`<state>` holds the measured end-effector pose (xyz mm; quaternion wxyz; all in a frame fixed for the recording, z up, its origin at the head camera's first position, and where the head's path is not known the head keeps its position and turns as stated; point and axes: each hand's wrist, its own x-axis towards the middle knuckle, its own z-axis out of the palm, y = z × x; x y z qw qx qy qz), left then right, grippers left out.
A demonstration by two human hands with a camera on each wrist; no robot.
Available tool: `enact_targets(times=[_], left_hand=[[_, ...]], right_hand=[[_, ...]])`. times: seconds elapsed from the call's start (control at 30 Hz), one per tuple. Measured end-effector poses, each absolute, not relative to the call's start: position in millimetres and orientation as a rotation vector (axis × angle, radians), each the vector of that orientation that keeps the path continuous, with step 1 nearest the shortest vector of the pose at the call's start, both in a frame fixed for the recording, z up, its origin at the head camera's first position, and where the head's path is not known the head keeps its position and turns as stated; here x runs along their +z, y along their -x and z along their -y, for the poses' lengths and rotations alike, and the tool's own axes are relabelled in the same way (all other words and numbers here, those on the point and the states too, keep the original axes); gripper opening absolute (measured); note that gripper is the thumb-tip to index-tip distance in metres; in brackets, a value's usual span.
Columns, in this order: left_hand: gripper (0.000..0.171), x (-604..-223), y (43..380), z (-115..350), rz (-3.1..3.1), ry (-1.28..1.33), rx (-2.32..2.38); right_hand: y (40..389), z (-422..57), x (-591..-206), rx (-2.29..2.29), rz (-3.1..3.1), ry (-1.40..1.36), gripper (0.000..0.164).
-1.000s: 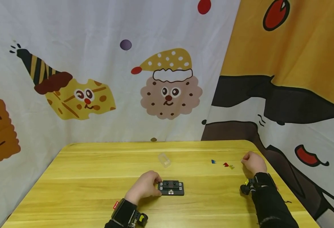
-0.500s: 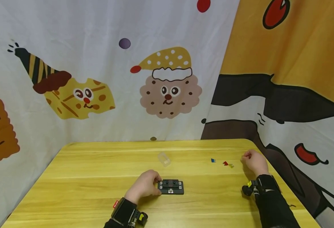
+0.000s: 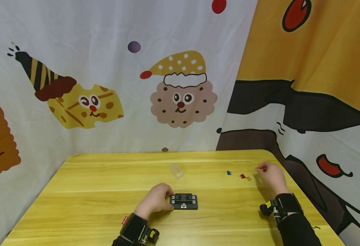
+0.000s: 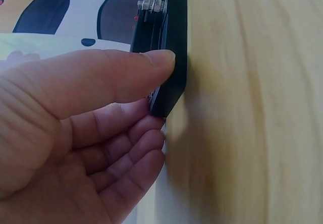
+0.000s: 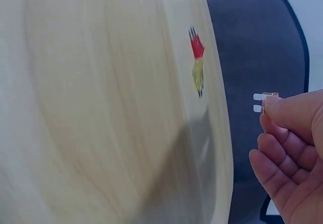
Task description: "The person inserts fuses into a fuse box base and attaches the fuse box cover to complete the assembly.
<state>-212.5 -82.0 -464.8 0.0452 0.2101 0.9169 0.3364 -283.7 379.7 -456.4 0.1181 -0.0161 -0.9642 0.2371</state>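
Observation:
My left hand (image 3: 156, 201) grips the left end of a black block (image 3: 184, 206) with metal bolts and nuts, which rests on the table. In the left wrist view the thumb (image 4: 126, 72) lies against the edge of the block (image 4: 174, 77). At the right, my right hand (image 3: 272, 176) is raised over the table. Between thumb and forefinger it pinches a small blade fuse (image 5: 259, 97) by its pale orange body, two flat prongs pointing out. Left of that hand lie a yellow fuse (image 3: 248, 178), a red fuse (image 3: 242, 176) and a blue fuse (image 3: 229, 173).
A small clear plastic box (image 3: 176, 172) lies behind the black block on the wooden table (image 3: 106, 191). Behind the table hangs a printed curtain (image 3: 106, 68), which also runs along the right side. The table's right edge is close to my right forearm.
My right hand has shifted a little to the left, towards the loose fuses, and the pinched fuse with it. The left hand and the black block stay in place.

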Motion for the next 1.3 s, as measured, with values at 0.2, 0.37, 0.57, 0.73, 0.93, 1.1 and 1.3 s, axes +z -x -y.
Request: enact_targets(times=[0.2, 0.37, 0.57, 0.73, 0.93, 1.1, 1.3], left_hand=[[0.040, -465.1, 212.5, 81.8, -2.801, -0.651, 1.022], [0.040, -465.9, 213.0, 81.7, -2.813, -0.654, 1.014], [0.039, -467.5, 213.1, 82.2, -2.816, -0.660, 1.007], [0.039, -466.5, 212.6, 82.1, -2.815, -0.646, 1.005], [0.039, -465.7, 212.7, 81.5, -2.810, -0.649, 1.007], [0.039, -464.8, 212.3, 81.0, -2.805, -0.646, 1.007], [0.039, -466.0, 213.2, 81.3, -2.811, -0.634, 0.997]], right_hand=[[278.5, -363.6, -455.6, 0.705, 2.816, -0.008, 0.012], [274.8, -349.9, -453.3, 0.723, 2.787, -0.099, 0.012], [273.6, -331.7, -452.5, 0.713, 2.763, -0.182, 0.010], [273.9, -313.9, -451.0, 0.699, 2.732, -0.257, 0.009], [269.6, -287.7, -445.1, 0.689, 2.706, -0.373, 0.009], [266.7, -264.5, -441.8, 0.709, 2.688, -0.449, 0.010], [267.3, -238.3, -446.6, 0.733, 2.690, -0.501, 0.012]])
